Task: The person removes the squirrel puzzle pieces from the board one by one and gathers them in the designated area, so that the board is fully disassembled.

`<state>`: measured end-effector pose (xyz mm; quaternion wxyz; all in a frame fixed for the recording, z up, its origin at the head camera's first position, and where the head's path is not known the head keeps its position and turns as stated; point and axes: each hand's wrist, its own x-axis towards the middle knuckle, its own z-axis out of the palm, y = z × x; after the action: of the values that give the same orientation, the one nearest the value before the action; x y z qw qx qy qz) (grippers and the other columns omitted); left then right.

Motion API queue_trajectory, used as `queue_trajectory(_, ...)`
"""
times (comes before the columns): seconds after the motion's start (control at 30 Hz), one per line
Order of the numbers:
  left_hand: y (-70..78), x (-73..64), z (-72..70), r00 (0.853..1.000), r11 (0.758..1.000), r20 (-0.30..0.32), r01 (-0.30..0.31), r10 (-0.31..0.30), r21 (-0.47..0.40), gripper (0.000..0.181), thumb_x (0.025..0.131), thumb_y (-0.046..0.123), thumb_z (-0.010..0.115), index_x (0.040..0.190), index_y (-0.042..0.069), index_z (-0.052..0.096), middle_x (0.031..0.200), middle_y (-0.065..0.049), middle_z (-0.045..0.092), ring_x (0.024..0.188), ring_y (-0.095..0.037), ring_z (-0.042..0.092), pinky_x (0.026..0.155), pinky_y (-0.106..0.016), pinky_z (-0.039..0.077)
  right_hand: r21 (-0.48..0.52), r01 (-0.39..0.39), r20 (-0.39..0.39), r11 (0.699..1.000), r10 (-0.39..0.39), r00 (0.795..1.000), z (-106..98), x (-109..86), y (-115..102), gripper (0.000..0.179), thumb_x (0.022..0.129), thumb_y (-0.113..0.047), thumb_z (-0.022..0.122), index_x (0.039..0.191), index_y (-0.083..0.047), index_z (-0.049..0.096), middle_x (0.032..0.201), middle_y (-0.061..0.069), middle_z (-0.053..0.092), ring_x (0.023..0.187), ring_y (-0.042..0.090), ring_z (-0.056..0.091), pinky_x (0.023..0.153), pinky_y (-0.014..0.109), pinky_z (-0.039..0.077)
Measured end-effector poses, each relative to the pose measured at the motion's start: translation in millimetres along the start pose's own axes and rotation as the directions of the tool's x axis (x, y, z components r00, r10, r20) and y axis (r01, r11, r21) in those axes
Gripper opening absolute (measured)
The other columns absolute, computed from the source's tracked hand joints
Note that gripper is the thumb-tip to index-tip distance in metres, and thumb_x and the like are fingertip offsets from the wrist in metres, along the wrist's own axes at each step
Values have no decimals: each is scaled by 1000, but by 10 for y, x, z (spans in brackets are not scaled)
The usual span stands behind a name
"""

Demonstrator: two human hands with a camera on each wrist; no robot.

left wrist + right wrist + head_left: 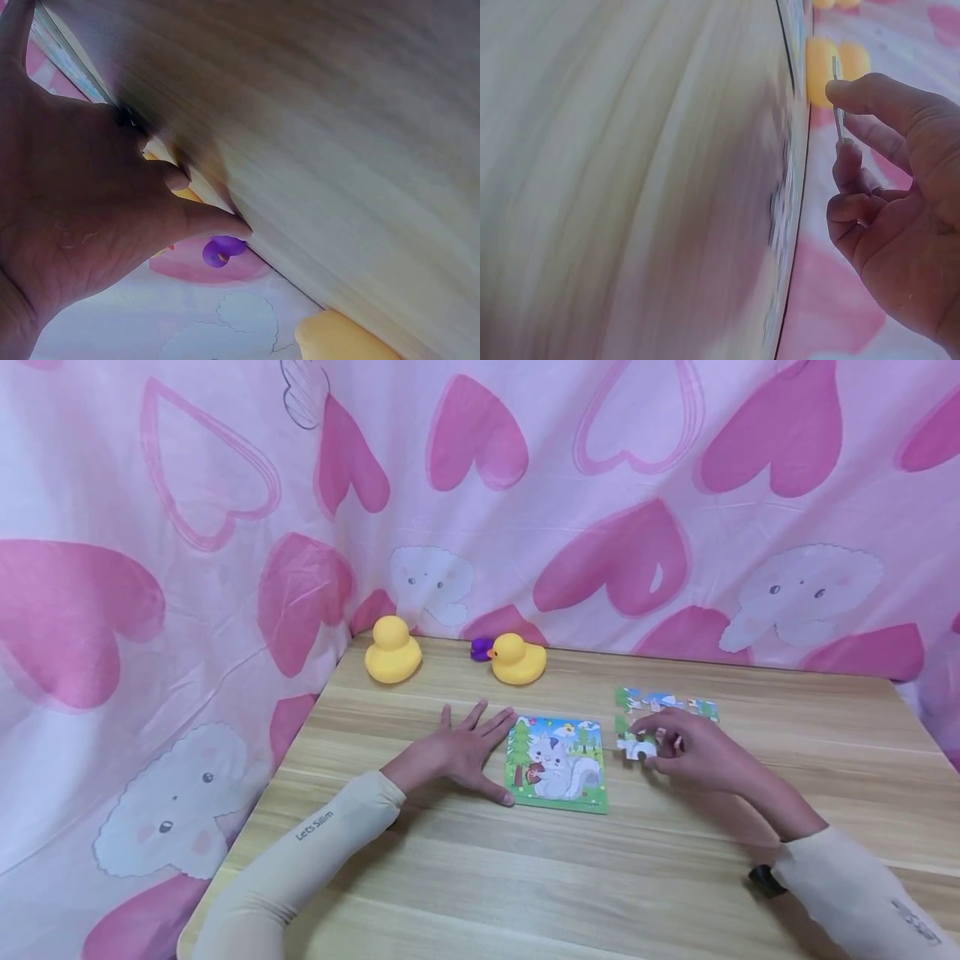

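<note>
A jigsaw piece [636, 748] is pinched in the right hand [697, 752], the nearer one, at the near side of a partly assembled jigsaw [660, 700] beyond those fingers, while a squirrel picture [555, 764] between both hands is flanked by the splayed left hand [465, 752].

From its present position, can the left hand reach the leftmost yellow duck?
Probably yes: the left hand lies spread, touching the squirrel picture; nothing stands between that hand and the leftmost duck.
</note>
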<state>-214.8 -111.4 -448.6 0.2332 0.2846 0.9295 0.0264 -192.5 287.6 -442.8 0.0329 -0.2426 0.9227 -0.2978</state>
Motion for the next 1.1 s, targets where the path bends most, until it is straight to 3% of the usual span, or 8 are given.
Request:
queue_trajectory(0.27, 3, -9, -8, 1000, 1000, 6, 8, -8, 6, 137, 72, 95, 64, 170, 34, -10, 180, 12, -11, 167, -34, -14, 122, -82, -5, -29, -19, -93, 999, 16, 996, -236, -233, 343, 50, 83, -2, 87, 129, -17, 73, 103, 1, 64, 76, 3, 58, 61, 22, 50)
queue_trajectory(0.43, 5, -5, -8, 1000, 1000, 8, 6, -6, 1, 137, 72, 95, 64, 170, 34, -9, 180, 12, -11, 167, -34, -15, 121, -82, -6, -67, -28, -120, 997, 20, 993, -331, -325, 552, 51, 82, 2, 86, 129, -14, 73, 109, 10, 66, 78, -1, 57, 61, 21, 50)
queue_trajectory(0.67, 3, 4, 0, 1000, 1000, 11, 8, -8, -3, 136, 72, 96, 63, 170, 35, -10, 180, 13, -11, 167, -33, -15, 121, -83, -7, -78, -98, -72, 992, 92, 993, -403, -395, 726, 51, 86, 0, 84, 134, -10, 70, 119, 18, 65, 80, 2, 55, 61, 22, 50)
queue_trajectory(1.1, 3, -3, 9, 1000, 1000, -7, 3, -3, -7, 135, 74, 94, 64, 170, 34, -9, 180, 13, -10, 167, -33, -13, 123, -81, -6, -54, -163, 10, 985, 164, 986, -425, -437, 848, 45, 93, -12, 81, 137, -13, 70, 120, 12, 65, 85, 9, 53, 69, 22, 49)
